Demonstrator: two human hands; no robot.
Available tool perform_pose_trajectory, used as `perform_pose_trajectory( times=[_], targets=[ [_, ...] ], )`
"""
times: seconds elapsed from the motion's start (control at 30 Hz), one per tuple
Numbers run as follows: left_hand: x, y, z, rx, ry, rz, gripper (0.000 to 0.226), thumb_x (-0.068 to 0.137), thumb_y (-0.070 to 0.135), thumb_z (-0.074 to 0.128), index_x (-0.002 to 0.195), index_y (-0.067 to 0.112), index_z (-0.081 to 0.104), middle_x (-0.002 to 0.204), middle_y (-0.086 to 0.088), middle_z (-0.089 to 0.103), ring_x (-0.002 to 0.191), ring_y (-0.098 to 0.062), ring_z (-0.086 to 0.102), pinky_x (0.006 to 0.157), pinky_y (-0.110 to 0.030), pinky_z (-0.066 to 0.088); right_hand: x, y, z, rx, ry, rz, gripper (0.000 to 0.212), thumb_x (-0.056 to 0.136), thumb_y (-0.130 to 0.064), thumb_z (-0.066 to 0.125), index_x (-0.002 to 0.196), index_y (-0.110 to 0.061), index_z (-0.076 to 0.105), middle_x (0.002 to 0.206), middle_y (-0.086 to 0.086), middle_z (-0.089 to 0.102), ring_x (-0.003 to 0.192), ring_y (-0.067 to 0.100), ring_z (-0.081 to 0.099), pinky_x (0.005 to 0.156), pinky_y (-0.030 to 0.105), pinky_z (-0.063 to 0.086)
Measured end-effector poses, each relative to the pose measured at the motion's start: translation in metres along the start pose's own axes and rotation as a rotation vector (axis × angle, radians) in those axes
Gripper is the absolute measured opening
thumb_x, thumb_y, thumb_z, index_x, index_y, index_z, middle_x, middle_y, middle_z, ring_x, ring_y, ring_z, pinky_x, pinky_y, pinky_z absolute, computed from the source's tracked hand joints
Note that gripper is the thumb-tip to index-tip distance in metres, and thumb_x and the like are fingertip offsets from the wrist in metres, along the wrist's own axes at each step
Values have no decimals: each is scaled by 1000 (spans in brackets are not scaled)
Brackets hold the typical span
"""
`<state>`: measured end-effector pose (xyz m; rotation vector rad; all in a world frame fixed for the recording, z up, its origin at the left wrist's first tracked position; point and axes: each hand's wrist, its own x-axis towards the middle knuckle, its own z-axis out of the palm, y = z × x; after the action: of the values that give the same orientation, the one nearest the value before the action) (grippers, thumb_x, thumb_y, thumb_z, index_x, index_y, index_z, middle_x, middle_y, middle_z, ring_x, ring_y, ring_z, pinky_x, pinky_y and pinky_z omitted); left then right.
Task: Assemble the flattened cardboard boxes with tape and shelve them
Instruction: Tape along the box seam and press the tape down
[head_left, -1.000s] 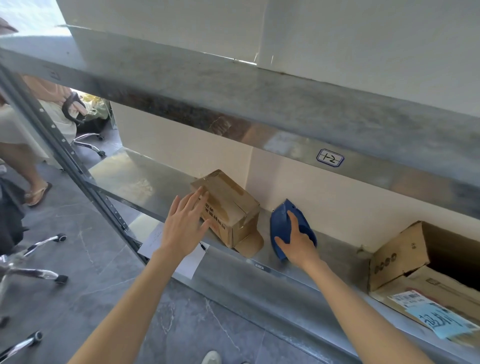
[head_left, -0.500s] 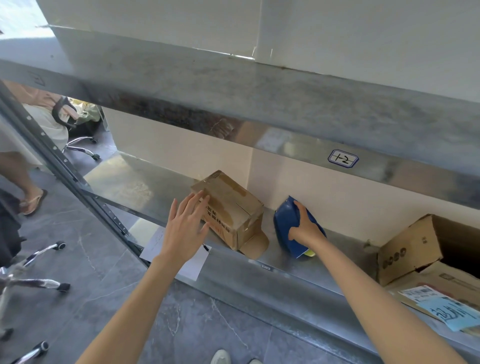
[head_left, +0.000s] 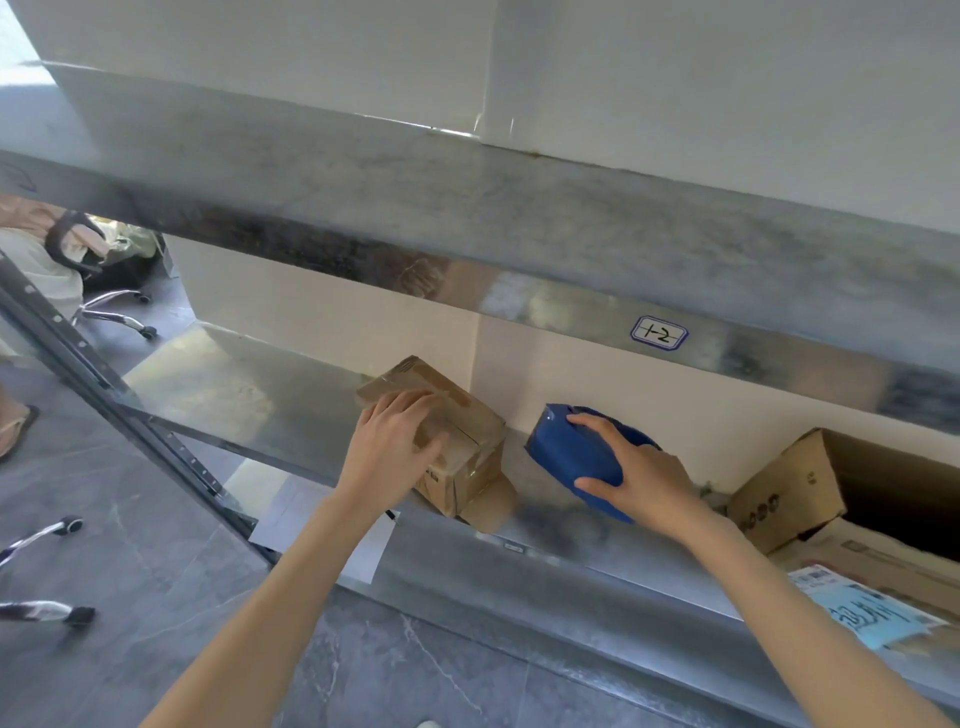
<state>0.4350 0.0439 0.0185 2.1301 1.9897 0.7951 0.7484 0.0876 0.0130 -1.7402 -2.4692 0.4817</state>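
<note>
A small taped cardboard box (head_left: 467, 457) stands on the metal shelf (head_left: 244, 384), one flap hanging open at its near right corner. My left hand (head_left: 389, 447) lies on the box's top and front, fingers curled over its upper edge. To the right, a blue tape dispenser (head_left: 566, 457) rests on the shelf near the wall. My right hand (head_left: 631, 473) grips it from the right side, thumb under and fingers over.
A larger open cardboard box (head_left: 789, 488) lies on its side at the shelf's right end, with a labelled flat carton (head_left: 872, 597) in front of it. An upper shelf (head_left: 467, 218) overhangs closely. A paper sheet (head_left: 322, 530) hangs below. Office chairs (head_left: 109, 301) and another person's foot (head_left: 15, 426) are left.
My left hand moved from hovering in front of the small box onto its top. My right hand shifted its hold over the blue tape dispenser, which tilted and moved slightly.
</note>
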Motion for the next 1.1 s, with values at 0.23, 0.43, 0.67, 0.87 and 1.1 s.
perform_pose_trajectory(
  times=[0.23, 0.43, 0.67, 0.87, 1.1],
  targets=[
    [23, 30, 12, -208, -145, 86, 53, 90, 35, 67, 140, 29, 51, 142, 9, 53, 131, -15, 45, 107, -36, 38, -25, -9, -36, 5, -38, -143, 74, 89, -57, 61, 134, -72, 5, 96, -16, 63, 83, 14, 62, 78, 33, 51],
    [25, 45, 16, -330, -293, 139, 56, 93, 20, 62, 144, 34, 45, 147, 12, 47, 135, -7, 41, 106, -20, 31, -35, -22, -39, -38, -19, -241, 76, 88, -55, 62, 132, -72, 3, 124, -18, 61, 85, 12, 61, 73, 27, 43],
    [23, 48, 9, -446, -287, 148, 47, 82, -5, 57, 119, 23, 64, 108, 13, 69, 102, -1, 61, 90, -15, 44, -37, -33, -37, -92, -28, -319, 77, 91, -56, 59, 133, -71, -3, 121, -14, 64, 80, 15, 61, 67, 28, 40],
    [18, 43, 7, -482, -223, 94, 39, 75, -14, 55, 96, 13, 72, 87, 11, 71, 85, 3, 64, 74, -7, 45, -33, -39, -35, -73, -34, -332, 74, 91, -56, 58, 135, -69, 0, 116, -14, 65, 77, 13, 56, 69, 28, 41],
    [0, 29, -4, -506, -115, -73, 27, 84, 0, 71, 96, 25, 66, 74, 12, 68, 69, 1, 64, 62, -7, 46, -17, -47, -37, -77, -83, -375, 73, 93, -52, 57, 137, -69, 1, 116, -9, 63, 75, 17, 53, 72, 33, 47]
  ],
)
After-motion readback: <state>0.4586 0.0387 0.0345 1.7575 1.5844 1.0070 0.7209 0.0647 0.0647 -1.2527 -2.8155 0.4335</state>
